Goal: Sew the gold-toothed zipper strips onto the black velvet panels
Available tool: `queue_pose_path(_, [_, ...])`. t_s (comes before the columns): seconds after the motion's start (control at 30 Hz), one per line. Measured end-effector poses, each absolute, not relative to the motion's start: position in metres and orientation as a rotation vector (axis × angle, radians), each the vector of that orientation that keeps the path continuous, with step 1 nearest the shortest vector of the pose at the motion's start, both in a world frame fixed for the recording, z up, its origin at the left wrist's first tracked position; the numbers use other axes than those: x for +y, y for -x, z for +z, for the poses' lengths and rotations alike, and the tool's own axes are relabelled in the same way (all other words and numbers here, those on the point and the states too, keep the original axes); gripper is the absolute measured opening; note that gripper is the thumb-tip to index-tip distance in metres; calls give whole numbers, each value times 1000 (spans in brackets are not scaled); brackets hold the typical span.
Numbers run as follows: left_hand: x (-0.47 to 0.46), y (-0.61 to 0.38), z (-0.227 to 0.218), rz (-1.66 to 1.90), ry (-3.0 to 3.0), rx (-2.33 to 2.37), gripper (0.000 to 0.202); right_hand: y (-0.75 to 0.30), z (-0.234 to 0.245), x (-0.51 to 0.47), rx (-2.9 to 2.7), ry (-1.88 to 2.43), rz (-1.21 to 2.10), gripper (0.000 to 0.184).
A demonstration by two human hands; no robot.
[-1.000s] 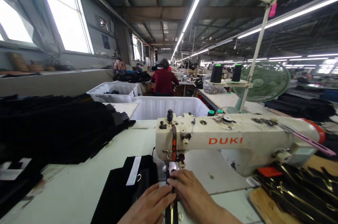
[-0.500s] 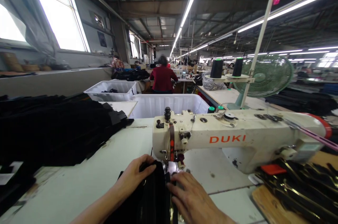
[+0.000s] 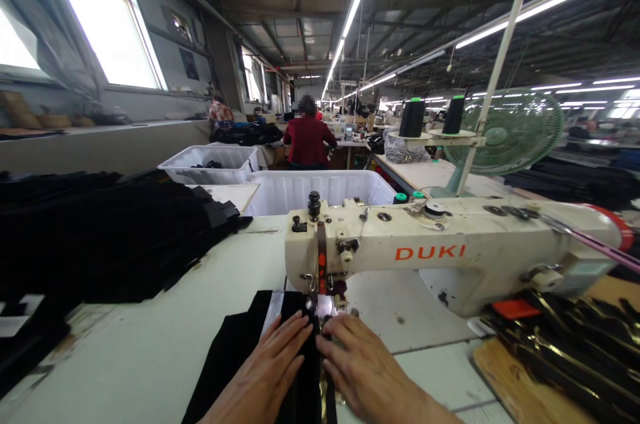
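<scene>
My left hand [image 3: 280,357] lies flat on a black fabric piece [image 3: 225,351], fingers stretched toward the presser foot. A pale strip [image 3: 273,312] shows on the fabric just beyond that hand. At the fabric's right edge runs a black zipper strip [image 3: 324,394] with a gold line. My right hand [image 3: 357,361] has bent fingers closed together on this strip; its thumb is mostly hidden. Both hands are close in front of the lit needle area of a white sewing machine [image 3: 370,237], where the fabric's far edge reaches the foot.
A heap of black fabric pieces [image 3: 110,237] covers the table's left. More black-and-gold strips [image 3: 565,344] lie at right by a wooden board [image 3: 510,384]. White bins [image 3: 320,191] stand behind the machine, with thread cones [image 3: 413,119] and a green fan [image 3: 515,134]. A person in red [image 3: 309,141] sits farther off.
My left hand has gone from gripping the fabric's raised edge to lying flat on it. The fabric now spreads out leftward and its pale strip shows. My right hand stays nearly in place.
</scene>
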State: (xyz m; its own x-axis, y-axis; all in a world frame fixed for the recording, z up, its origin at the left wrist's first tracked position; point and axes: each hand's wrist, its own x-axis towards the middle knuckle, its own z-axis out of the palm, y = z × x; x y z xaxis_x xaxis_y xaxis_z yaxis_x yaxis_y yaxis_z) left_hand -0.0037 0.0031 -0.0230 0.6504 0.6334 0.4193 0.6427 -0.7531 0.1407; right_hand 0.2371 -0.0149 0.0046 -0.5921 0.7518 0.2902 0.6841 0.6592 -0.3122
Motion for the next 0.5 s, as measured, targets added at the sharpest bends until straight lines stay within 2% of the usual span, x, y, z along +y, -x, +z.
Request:
queue_pose_path(0.2, [0, 0, -13, -602, 2914, -1216, 45, -239, 8, -16, -2510, 1034, 313, 35])
queue_pose_path(0.3, [-1, -1, -4, -554, 2987, -1275, 43, -237, 23, -27, -2514, 989, 434, 32])
queue_pose_path(0.4, [0, -1, 1, -542, 3009, -1296, 43, -237, 47, -45, -2564, 919, 664, 26])
queue_pose_path(0.5, [0, -2, 0, -538, 3008, -1291, 43, -241, 66, -56, -2621, 667, 1063, 31])
